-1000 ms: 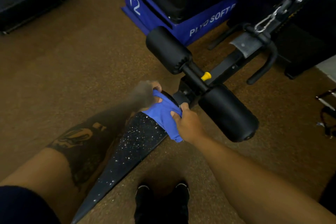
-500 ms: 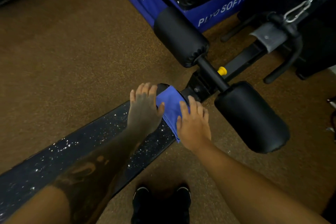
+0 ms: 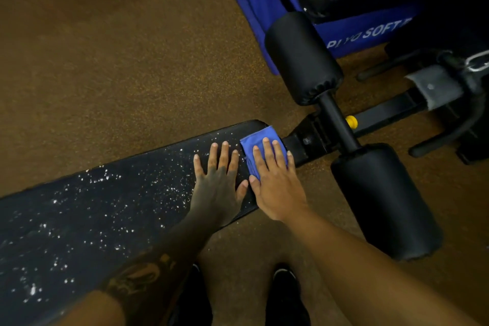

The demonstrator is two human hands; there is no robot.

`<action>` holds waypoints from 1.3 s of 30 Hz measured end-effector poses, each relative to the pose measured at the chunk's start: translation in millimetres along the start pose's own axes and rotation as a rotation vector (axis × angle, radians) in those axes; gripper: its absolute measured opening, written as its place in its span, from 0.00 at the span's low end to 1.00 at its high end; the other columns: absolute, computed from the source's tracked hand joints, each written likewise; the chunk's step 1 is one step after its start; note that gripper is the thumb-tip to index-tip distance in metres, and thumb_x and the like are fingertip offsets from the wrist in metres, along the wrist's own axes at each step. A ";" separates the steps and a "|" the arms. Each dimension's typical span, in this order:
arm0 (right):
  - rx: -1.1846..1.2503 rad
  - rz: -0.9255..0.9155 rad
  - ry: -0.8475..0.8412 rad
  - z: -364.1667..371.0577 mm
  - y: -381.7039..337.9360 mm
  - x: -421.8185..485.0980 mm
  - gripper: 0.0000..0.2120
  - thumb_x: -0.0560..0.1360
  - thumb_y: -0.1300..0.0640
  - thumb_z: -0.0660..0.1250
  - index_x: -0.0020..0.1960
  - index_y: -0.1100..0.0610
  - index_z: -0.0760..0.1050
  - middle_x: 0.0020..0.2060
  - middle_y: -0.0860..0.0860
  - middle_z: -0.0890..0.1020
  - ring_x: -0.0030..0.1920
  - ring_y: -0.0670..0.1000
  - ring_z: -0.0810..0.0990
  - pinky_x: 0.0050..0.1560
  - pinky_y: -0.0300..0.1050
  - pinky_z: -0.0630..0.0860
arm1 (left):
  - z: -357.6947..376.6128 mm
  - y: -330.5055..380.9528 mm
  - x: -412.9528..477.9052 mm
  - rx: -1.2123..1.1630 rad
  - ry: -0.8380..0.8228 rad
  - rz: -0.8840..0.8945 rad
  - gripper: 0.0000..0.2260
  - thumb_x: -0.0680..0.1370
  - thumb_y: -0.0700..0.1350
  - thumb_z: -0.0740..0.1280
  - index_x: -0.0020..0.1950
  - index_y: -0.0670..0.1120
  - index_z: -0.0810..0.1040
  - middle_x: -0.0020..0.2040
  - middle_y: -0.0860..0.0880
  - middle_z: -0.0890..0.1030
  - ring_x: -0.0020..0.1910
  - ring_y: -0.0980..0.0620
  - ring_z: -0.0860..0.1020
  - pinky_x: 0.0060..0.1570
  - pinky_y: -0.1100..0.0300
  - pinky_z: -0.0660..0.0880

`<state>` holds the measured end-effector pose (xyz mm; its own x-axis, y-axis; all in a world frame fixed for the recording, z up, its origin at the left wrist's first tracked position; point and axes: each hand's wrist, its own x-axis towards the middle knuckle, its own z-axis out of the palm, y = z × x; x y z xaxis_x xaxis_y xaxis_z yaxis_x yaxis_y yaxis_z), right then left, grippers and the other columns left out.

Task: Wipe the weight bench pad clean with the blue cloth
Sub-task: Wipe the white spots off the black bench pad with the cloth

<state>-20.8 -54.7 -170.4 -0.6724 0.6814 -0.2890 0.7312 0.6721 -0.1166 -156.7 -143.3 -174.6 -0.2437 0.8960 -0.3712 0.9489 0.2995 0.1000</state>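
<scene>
The black bench pad [image 3: 100, 209] runs from the lower left to the centre, dotted with white specks. A folded blue cloth [image 3: 251, 145] lies on the pad's far right end. My right hand [image 3: 275, 182] lies flat on the cloth, fingers spread, pressing it down. My left hand [image 3: 219, 180] rests flat on the bare pad just left of the cloth, fingers apart, holding nothing. The two thumbs nearly touch.
Two black foam rollers [image 3: 304, 58] [image 3: 383, 198] sit on a bar past the pad's end, beside a yellow knob [image 3: 351, 121]. A blue plyo box [image 3: 264, 8] stands behind. Black metal handles [image 3: 455, 130] lie at right. My shoes [image 3: 285, 296] stand on brown floor [image 3: 119, 61].
Both hands went from gripping the bunched cloth to lying flat. The cloth is now spread on the pad's end under my right hand; my left hand has slid off it onto the pad.
</scene>
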 end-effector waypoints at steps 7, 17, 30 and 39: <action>0.058 -0.037 0.053 -5.6 7.4 35.4 0.29 0.80 0.47 0.47 0.78 0.54 0.41 0.78 0.56 0.42 0.77 0.57 0.38 0.75 0.62 0.46 | 8.1 5.1 -0.2 -0.002 0.040 -0.069 0.33 0.82 0.61 0.44 0.81 0.46 0.39 0.82 0.43 0.36 0.81 0.42 0.35 0.77 0.36 0.39; 0.083 0.055 0.111 9.6 -3.4 8.8 0.31 0.80 0.46 0.49 0.78 0.55 0.42 0.78 0.57 0.43 0.77 0.58 0.38 0.75 0.61 0.47 | 8.9 2.2 -3.1 -0.041 0.087 -0.100 0.34 0.81 0.62 0.44 0.81 0.46 0.40 0.82 0.43 0.38 0.81 0.43 0.37 0.79 0.37 0.41; 0.022 -0.176 0.086 1.4 -2.3 37.0 0.29 0.80 0.50 0.49 0.78 0.53 0.43 0.78 0.54 0.44 0.77 0.55 0.39 0.76 0.59 0.47 | 13.3 -20.6 -11.1 -0.068 0.131 -0.171 0.35 0.81 0.62 0.47 0.82 0.45 0.43 0.83 0.42 0.41 0.82 0.40 0.41 0.78 0.35 0.43; 0.018 -0.255 0.104 0.6 -16.9 39.6 0.28 0.81 0.50 0.49 0.78 0.54 0.46 0.78 0.54 0.46 0.77 0.55 0.41 0.76 0.58 0.46 | 14.7 -21.5 -11.1 -0.074 0.140 -0.160 0.34 0.81 0.61 0.44 0.82 0.45 0.41 0.83 0.43 0.40 0.82 0.41 0.40 0.78 0.36 0.43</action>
<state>-59.7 -39.2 -180.5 -0.8424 0.5177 -0.1495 0.5382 0.8211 -0.1901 -171.5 -164.5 -186.2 -0.4204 0.8704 -0.2562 0.8798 0.4601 0.1197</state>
